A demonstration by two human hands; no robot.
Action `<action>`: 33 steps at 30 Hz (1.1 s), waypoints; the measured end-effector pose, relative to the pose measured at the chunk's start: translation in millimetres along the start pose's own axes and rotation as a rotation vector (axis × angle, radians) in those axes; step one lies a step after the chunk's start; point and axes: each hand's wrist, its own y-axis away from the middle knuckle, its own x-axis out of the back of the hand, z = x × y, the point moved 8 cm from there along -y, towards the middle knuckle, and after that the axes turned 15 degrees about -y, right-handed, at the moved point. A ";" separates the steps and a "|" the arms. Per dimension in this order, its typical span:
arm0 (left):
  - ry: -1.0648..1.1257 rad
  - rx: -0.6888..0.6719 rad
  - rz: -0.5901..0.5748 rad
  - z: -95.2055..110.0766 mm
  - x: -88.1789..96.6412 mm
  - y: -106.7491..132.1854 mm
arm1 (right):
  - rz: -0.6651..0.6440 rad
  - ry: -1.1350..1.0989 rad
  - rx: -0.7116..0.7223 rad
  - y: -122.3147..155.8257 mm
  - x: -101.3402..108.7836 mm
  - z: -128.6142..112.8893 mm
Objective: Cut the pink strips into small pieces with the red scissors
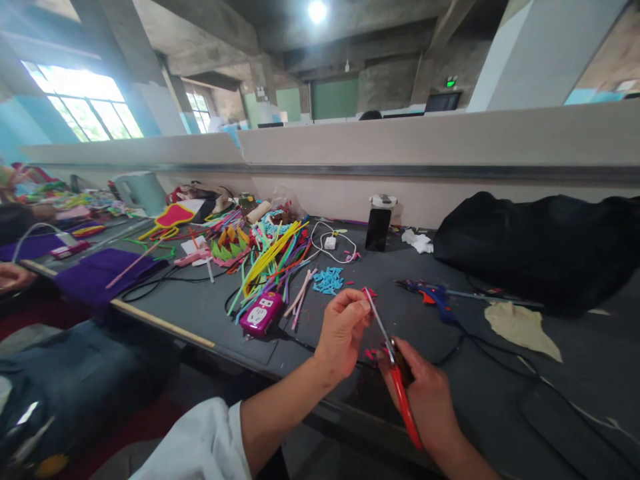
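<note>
My right hand [425, 393] grips red-handled scissors [397, 373], whose blades point up and left toward my left hand. My left hand [344, 327] is closed in a pinch at the blade tips, on a small red piece I can barely make out. Small red scraps [371, 353] lie on the dark table [210, 310] between and below my hands. A pile of light blue cut pieces [329, 280] sits just beyond my left hand.
A pink power strip [261, 312] and a heap of coloured pipe cleaners [273, 257] lie to the left. A blue glue gun [433, 295], a black bag [540, 247], a black bottle [379, 223] and purple felt [100, 273] are around. Another person's hand [13, 277] shows at far left.
</note>
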 end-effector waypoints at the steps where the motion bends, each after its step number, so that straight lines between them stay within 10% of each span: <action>1: -0.001 0.001 0.002 0.5 0.0 -0.3 | 0.001 0.002 0.007 -0.1 0.0 -0.4; 16: -0.145 0.322 -0.441 -37.9 -26.0 4.4 | 0.226 -0.066 -0.007 -17.9 55.2 -11.5; 25: -0.259 0.454 -0.539 -58.8 -26.4 10.9 | 0.158 -0.138 0.019 -19.2 52.8 -20.3; 33: -0.793 -0.202 -0.403 -8.0 -30.0 7.0 | 0.199 0.041 0.024 -22.0 59.4 -19.1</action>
